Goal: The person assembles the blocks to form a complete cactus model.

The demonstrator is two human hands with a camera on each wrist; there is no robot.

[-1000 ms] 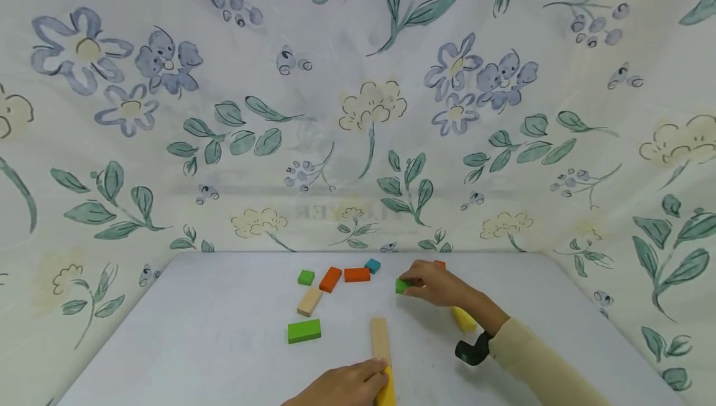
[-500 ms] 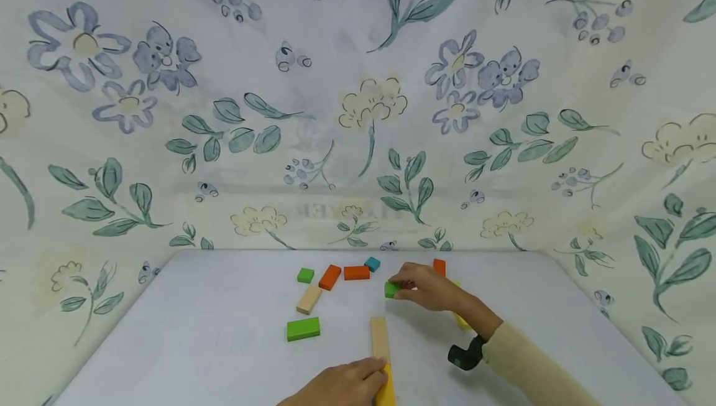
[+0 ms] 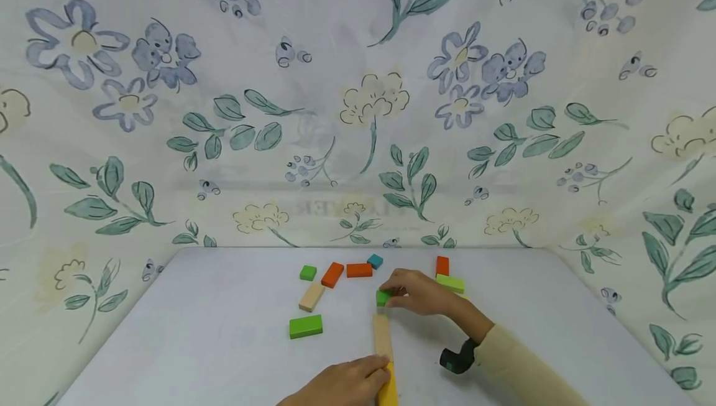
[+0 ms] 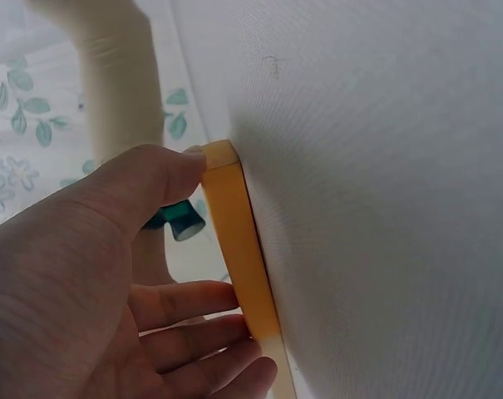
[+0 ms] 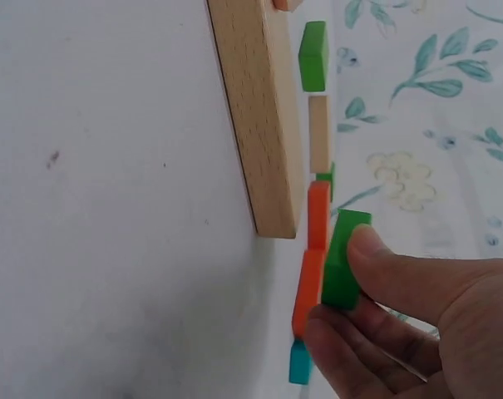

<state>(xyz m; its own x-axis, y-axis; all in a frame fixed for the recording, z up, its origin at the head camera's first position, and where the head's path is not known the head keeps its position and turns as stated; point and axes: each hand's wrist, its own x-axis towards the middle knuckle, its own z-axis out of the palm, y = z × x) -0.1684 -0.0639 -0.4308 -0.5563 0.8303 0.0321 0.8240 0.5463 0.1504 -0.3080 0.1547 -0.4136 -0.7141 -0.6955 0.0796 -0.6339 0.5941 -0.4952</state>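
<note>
In the head view my right hand [image 3: 419, 294] pinches a green block [image 3: 383, 298] between thumb and fingers. The right wrist view shows the thumb on one side of this green block [image 5: 342, 258], just beyond the far end of a long plain wooden block [image 5: 255, 116]. That wooden block [image 3: 381, 334] lies end to end with a yellow block [image 3: 387, 387], forming a straight line. My left hand [image 3: 347, 384] grips the yellow one at its left side. In the left wrist view the thumb sits at the near end of the yellow block [image 4: 239, 224], fingertips along its side.
Left of the line lie a larger green block [image 3: 306, 326], a wooden block [image 3: 311, 298], a small green block [image 3: 307, 273], two orange blocks [image 3: 359, 270] and a blue one [image 3: 375, 261]. Behind my right wrist are red-orange [image 3: 442, 265] and lime [image 3: 450, 283] blocks. Floral cloth [image 3: 371, 107] borders the white table.
My right hand has carried the green block left and nearer, to the far end of the wooden block. The lime block has come into sight. My left hand keeps its place.
</note>
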